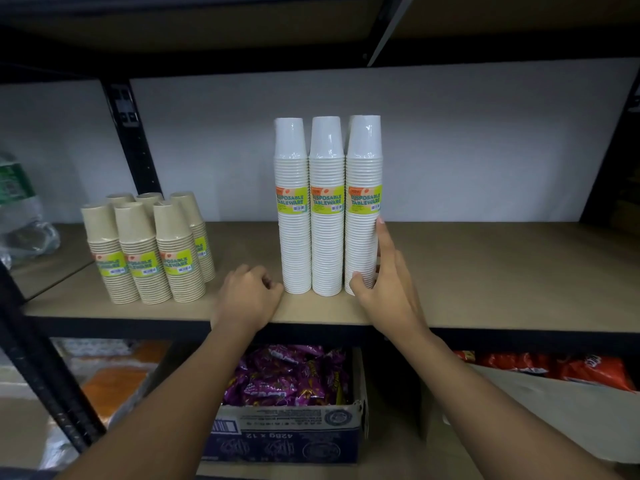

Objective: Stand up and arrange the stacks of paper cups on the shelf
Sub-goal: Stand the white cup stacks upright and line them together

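Three tall white cup stacks [328,206] are seen upright at the centre of the frame, side by side and touching, each bearing a green and yellow label. They are set near the front edge of the wooden shelf [485,271]. The right hand [384,285] is laid against the rightmost stack, its thumb pressed to the base and the fingers spread flat up the stack's right side. The left hand [247,299] is rested on the shelf edge just left of the white stacks, its fingers curled into a loose fist with nothing held. Several shorter brown cup stacks [145,251] are grouped upright at centre left. A cardboard box [287,434] of purple packets is visible at the lower centre.
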